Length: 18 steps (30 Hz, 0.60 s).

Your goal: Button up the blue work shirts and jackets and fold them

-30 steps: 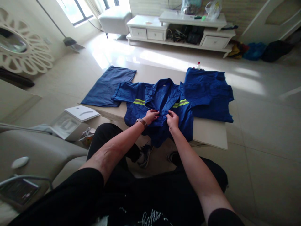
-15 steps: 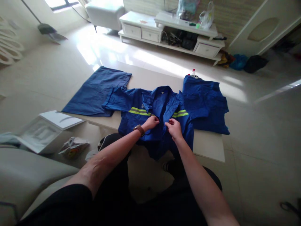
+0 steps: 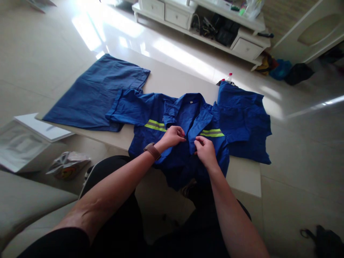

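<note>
A blue short-sleeved work jacket [image 3: 150,105] with yellow-green and grey stripes across the chest lies front side up, its collar at the far side and its lower part hanging over the near table edge. My left hand [image 3: 173,137], with a brown-strapped watch on the wrist, pinches the front edge on the left. Opposite it, my right hand [image 3: 205,148] pinches the other front edge. The two edges are apart, with the inside of the jacket showing between them near the collar. Fingertip detail is too small to make out.
Folded blue cloth [image 3: 88,93] lies on the table's left end, and another blue garment [image 3: 252,125] lies under the right sleeve. The pale table [image 3: 244,179] borders a sofa [image 3: 29,200], an open white box [image 3: 29,150] and a plastic bag [image 3: 68,165]. Beyond stands a TV cabinet [image 3: 176,16].
The view has tilted down and come closer to the jacket. Both hands keep their pinch at the front edges, with little movement relative to the cloth.
</note>
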{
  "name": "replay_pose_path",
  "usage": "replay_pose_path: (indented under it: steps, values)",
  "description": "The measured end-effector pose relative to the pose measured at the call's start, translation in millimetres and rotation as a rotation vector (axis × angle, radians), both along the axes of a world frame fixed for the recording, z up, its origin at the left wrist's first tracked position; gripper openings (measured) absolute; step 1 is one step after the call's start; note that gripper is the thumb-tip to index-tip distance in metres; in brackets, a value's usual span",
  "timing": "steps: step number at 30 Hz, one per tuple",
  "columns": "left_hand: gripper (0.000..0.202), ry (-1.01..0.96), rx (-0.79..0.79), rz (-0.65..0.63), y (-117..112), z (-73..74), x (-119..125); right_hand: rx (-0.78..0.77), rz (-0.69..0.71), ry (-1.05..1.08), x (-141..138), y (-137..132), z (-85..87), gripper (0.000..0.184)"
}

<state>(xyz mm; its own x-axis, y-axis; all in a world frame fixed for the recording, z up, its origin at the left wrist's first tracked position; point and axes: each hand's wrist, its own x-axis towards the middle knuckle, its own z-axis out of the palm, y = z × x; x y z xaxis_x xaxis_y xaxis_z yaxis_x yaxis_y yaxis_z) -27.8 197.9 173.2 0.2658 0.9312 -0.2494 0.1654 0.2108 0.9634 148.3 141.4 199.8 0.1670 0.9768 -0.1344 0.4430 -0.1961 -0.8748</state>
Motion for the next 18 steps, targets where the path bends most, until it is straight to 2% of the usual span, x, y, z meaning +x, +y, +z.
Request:
replay_pose_path:
  steps: [4,7,10,13,18]
  values:
    - [0.023,0.24,0.323,-0.011,-9,2.8,7,-0.05,-0.034,0.02,11,-2,-1.7,0.028]
    - [0.026,0.301,0.432,-0.049,-19,6.1,12,-0.053,-0.014,0.017,12,-7,1.4,0.028]
    - [0.025,0.208,0.384,-0.084,-25,10.8,15,0.006,0.048,-0.071,5,-13,5.8,0.02]
    - [0.023,0.095,0.288,-0.094,-26,14.0,16,0.082,0.046,-0.176,-2,-16,6.2,0.011]
    - [0.026,-0.064,0.187,-0.095,-25,10.3,13,0.136,0.024,-0.242,-3,-18,-1.3,0.01]
